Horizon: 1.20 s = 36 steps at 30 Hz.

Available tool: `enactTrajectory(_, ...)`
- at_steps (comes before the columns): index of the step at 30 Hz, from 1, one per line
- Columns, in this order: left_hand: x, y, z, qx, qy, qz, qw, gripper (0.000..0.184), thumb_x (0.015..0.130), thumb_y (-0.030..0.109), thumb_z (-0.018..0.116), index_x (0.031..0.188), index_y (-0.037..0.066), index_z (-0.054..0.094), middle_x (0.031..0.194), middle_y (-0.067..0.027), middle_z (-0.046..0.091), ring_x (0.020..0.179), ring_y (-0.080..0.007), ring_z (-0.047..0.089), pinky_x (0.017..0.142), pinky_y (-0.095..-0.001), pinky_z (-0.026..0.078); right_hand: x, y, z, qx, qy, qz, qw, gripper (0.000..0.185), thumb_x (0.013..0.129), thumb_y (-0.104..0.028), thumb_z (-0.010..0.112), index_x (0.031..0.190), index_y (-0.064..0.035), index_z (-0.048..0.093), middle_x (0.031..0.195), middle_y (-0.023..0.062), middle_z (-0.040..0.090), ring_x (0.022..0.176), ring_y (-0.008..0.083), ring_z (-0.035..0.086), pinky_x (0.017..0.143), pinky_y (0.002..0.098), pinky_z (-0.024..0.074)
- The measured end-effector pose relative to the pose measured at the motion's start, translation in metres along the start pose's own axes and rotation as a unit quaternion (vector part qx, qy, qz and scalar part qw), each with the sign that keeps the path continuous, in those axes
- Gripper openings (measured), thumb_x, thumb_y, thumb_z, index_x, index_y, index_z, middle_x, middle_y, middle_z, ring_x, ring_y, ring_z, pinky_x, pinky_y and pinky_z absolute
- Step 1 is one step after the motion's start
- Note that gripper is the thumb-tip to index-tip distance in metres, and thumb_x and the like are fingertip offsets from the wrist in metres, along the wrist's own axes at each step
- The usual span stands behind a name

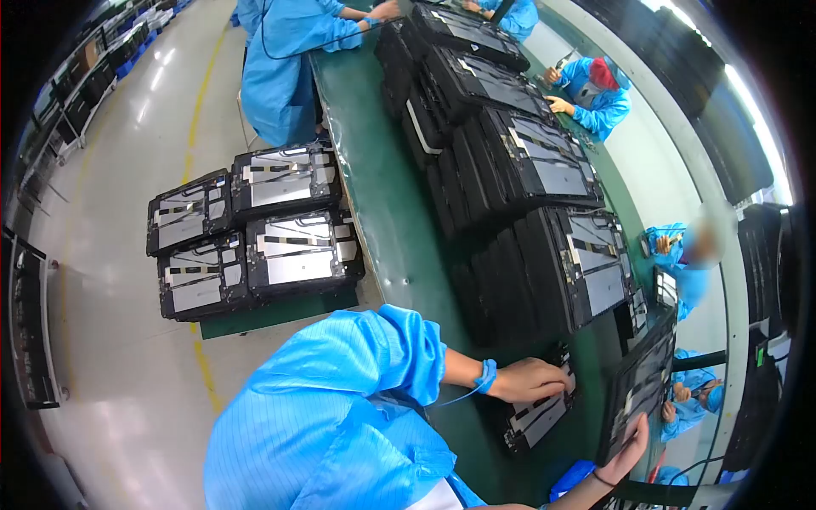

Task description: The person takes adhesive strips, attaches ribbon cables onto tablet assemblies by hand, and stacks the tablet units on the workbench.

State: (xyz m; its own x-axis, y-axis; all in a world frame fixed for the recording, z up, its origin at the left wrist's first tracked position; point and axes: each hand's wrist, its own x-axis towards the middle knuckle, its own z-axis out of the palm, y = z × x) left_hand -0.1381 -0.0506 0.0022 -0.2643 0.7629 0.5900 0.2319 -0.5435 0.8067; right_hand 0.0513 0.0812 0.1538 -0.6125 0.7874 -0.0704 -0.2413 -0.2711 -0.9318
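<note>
On the green table, my left hand (531, 379), with a blue wrist strap (485, 376), rests over an opened flat device (537, 422) with silver plates and a black frame. Its fingers are bent together at the device's surface; what is between them is hidden. My right hand (627, 450) grips the lower edge of another flat black device (642, 382), which stands tilted up, its inner strips partly showing. Beside my left hand rises a tall stack of similar black devices (544, 272).
More stacks (527, 153) run along the green table (374, 195). Left of it, several opened devices (293, 251) lie piled on a lower green surface (280, 316). A blue item (571, 480) lies near my right wrist. Co-workers in blue (289, 68) are at both sides of the table.
</note>
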Motion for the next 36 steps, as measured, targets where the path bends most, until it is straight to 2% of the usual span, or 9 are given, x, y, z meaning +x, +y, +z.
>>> enactTrajectory(4,0.002,-0.041,0.001,0.158,-0.052,0.121,0.979,0.019,0.093,0.019,0.049,0.094,0.005,0.062,0.089,-0.0128,0.066,0.083,-0.0325,0.062,0.071,-0.0454,0.047,0.038,-0.015,0.063,0.035,-0.133,0.068,0.988,0.022,0.097,-0.018,0.051,0.107,0.0005,0.059,0.103,0.0121,0.067,0.090,0.0212,0.067,0.081,0.0321,0.0548)
enactTrajectory(9,-0.002,-0.054,0.002,0.150,-0.046,0.095,0.983,0.017,0.089,0.020,0.053,0.084,0.006,0.063,0.077,-0.0147,0.064,0.076,-0.0344,0.062,0.068,-0.0446,0.048,0.068,-0.001,0.196,-0.037,-0.122,0.094,0.987,0.015,0.096,-0.014,0.052,0.092,-0.0029,0.061,0.091,0.0097,0.069,0.082,0.0199,0.068,0.074,0.0281,0.0559)
enactTrajectory(11,-0.002,-0.058,0.004,0.157,-0.043,0.094,0.982,0.017,0.087,0.020,0.055,0.081,0.006,0.063,0.074,-0.0153,0.063,0.074,-0.0352,0.062,0.068,-0.0443,0.048,0.078,0.005,0.237,-0.071,-0.154,0.079,0.982,0.014,0.095,-0.014,0.054,0.088,-0.0040,0.061,0.087,0.0081,0.069,0.079,0.0184,0.068,0.071,0.0256,0.0552)
enactTrajectory(13,-0.001,-0.060,0.005,0.146,-0.029,0.083,0.985,0.016,0.085,0.019,0.055,0.080,0.006,0.063,0.075,-0.0160,0.064,0.076,-0.0355,0.062,0.069,-0.0440,0.048,0.110,0.010,0.258,-0.004,-0.276,0.100,0.956,0.011,0.093,-0.012,0.057,0.086,-0.0045,0.060,0.083,0.0071,0.068,0.074,0.0172,0.067,0.070,0.0253,0.0547)
enactTrajectory(15,0.002,-0.068,0.007,0.131,-0.013,0.096,0.987,0.016,0.084,0.020,0.056,0.079,0.006,0.062,0.074,-0.0166,0.063,0.073,-0.0358,0.062,0.067,-0.0446,0.047,0.116,0.013,0.302,-0.034,-0.256,0.094,0.962,0.008,0.092,-0.009,0.057,0.086,-0.0045,0.059,0.076,0.0056,0.066,0.069,0.0181,0.065,0.073,0.0287,0.0545)
enactTrajectory(17,0.004,-0.069,0.006,0.165,-0.024,0.102,0.981,0.018,0.085,0.019,0.055,0.076,0.004,0.060,0.072,-0.0173,0.061,0.071,-0.0359,0.060,0.065,-0.0451,0.045,0.144,0.022,0.334,-0.029,-0.256,0.087,0.962,0.006,0.092,-0.007,0.056,0.092,-0.0017,0.057,0.081,0.0077,0.065,0.076,0.0209,0.065,0.081,0.0337,0.0538)
enactTrajectory(21,0.005,-0.063,0.002,0.125,0.004,0.113,0.986,0.020,0.085,0.016,0.052,0.073,0.001,0.058,0.076,-0.0173,0.062,0.075,-0.0347,0.060,0.070,-0.0448,0.046,0.196,0.051,0.404,-0.010,-0.183,0.080,0.980,0.017,0.093,-0.009,0.053,0.106,0.0022,0.050,0.106,0.0161,0.062,0.099,0.0279,0.061,0.091,0.0411,0.0504)
enactTrajectory(23,0.005,-0.063,0.002,0.124,0.004,0.121,0.985,0.020,0.086,0.016,0.052,0.075,0.001,0.060,0.079,-0.0163,0.063,0.079,-0.0334,0.061,0.073,-0.0427,0.046,0.193,0.065,0.435,-0.056,-0.163,0.058,0.983,0.018,0.094,-0.011,0.049,0.109,-0.0007,0.051,0.107,0.0145,0.061,0.102,0.0281,0.059,0.093,0.0426,0.0472)
enactTrajectory(36,0.005,-0.074,0.008,0.100,0.007,0.141,0.985,0.020,0.086,0.016,0.054,0.081,-0.001,0.063,0.079,-0.0186,0.064,0.076,-0.0357,0.062,0.072,-0.0437,0.049,0.244,0.115,0.489,-0.061,-0.132,0.106,0.984,0.017,0.094,-0.010,0.045,0.109,-0.0032,0.051,0.107,0.0141,0.059,0.099,0.0284,0.059,0.094,0.0457,0.0461)
